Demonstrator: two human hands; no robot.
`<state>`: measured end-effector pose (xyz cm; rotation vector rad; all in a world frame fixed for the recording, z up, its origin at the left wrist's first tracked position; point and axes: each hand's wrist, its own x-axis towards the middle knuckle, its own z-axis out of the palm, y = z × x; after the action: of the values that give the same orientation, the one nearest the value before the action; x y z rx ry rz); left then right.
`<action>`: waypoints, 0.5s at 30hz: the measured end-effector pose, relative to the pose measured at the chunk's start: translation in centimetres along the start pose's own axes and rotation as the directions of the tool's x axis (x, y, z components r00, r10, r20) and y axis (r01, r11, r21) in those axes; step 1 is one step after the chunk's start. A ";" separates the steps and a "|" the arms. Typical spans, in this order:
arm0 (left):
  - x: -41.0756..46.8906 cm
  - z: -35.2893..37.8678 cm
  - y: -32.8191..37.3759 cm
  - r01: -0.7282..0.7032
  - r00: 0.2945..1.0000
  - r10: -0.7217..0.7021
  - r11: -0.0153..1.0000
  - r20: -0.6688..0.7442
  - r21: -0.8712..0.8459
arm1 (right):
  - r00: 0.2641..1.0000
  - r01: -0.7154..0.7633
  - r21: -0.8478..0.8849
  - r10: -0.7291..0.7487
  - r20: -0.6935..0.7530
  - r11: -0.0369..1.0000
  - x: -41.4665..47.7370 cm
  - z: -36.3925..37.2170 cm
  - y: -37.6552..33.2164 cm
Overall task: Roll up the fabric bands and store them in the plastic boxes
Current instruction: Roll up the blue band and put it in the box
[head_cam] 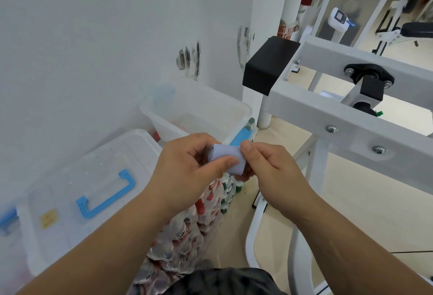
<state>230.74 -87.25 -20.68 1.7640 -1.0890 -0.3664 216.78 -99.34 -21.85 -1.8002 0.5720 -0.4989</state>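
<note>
Both hands hold a partly rolled light-blue fabric band [226, 159] in mid-air: left hand [187, 166] pinching it with the thumb on top, right hand [264, 168] pinching its right end. Beyond it stands an open plastic box [201, 109]; a lidded plastic box [93, 189] lies lower left.

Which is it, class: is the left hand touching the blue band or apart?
Touching. The head view shows the left hand pinching the blue band, thumb pressed across its front.
</note>
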 end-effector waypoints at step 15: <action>3.2 -11.1 -1.8 0.072 0.993 -0.057 0.987 0.101 -0.146 | 0.990 0.110 0.042 -0.114 0.088 0.993 7.2 7.4 -5.2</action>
<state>240.83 -83.13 -16.36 1.6646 -1.0460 -0.5647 227.55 -96.84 -18.57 -1.8161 0.3984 -0.4986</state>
